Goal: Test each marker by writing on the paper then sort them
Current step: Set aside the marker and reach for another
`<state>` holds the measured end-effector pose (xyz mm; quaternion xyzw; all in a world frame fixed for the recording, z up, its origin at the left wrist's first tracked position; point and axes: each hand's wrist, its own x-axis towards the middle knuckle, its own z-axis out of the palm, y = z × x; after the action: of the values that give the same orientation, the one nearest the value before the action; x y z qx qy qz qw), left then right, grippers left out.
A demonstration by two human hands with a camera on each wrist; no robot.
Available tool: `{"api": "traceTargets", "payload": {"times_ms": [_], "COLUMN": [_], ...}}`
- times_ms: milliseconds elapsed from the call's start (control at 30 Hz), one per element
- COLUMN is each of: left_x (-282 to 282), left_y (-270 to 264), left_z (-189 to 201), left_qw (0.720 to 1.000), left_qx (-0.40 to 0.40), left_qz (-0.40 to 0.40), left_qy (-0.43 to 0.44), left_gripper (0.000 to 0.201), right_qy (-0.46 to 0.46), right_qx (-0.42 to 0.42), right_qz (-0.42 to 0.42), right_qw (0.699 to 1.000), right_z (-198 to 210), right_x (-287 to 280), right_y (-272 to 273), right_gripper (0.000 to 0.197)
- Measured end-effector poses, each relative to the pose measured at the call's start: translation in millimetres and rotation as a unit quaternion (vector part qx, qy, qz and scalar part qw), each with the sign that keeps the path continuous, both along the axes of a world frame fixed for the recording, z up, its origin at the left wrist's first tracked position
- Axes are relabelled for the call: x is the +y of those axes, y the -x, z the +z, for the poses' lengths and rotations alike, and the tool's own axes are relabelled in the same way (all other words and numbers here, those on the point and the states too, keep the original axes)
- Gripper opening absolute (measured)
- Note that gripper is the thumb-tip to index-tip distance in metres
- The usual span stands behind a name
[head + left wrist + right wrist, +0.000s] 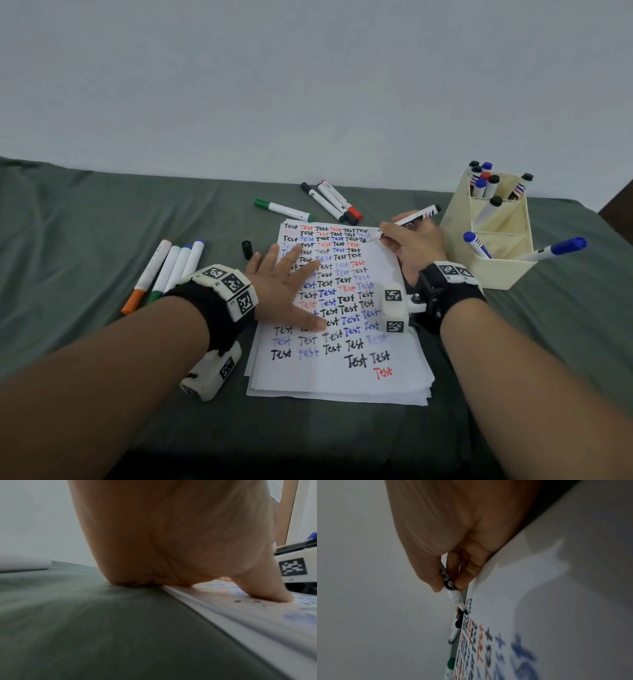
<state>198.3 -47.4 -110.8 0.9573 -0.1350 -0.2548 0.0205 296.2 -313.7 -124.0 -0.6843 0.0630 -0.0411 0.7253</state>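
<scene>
A stack of white paper [404,380] covered with "Test" in black, red and blue lies in the middle of the green cloth. My left hand [291,284] rests flat on its left part, fingers spread; its thumb [267,589] presses the sheet [223,609]. My right hand [411,243] grips an uncapped black marker [416,218] in a writing hold, its tip touching the paper near the upper right of the text. In the right wrist view the fingers pinch the marker [449,588], whose tip meets the paper [539,601]. A black cap [246,249] lies left of the sheet.
Several capped markers [173,267] lie in a row at the left. A green marker [284,208] and three more markers [334,201] lie behind the paper. A cream organizer [496,270] at the right holds several black and blue markers.
</scene>
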Motion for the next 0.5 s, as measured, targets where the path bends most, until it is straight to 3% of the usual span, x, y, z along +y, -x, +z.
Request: {"api": "traceTargets", "payload": {"times_ms": [267, 500], "left_x": [1.5, -0.4], "left_y": [-3.5, -1.6], "left_z": [-1.3, 2.9], "left_qw": [1.000, 1.000], "left_qx": [0.013, 0.020], "left_qz": [0.001, -0.002], "left_qy": [-0.001, -0.005], "left_gripper": [0.126, 0.127], "right_qy": [0.097, 0.123], "right_qx": [-0.015, -0.028], "right_qz": [0.020, 0.023], "right_qw": [0.995, 0.992], "right_z": [-11.0, -13.7], "right_x": [-7.2, -6.3], "right_y": [-8.3, -11.3], "right_gripper": [0.031, 0.030]}}
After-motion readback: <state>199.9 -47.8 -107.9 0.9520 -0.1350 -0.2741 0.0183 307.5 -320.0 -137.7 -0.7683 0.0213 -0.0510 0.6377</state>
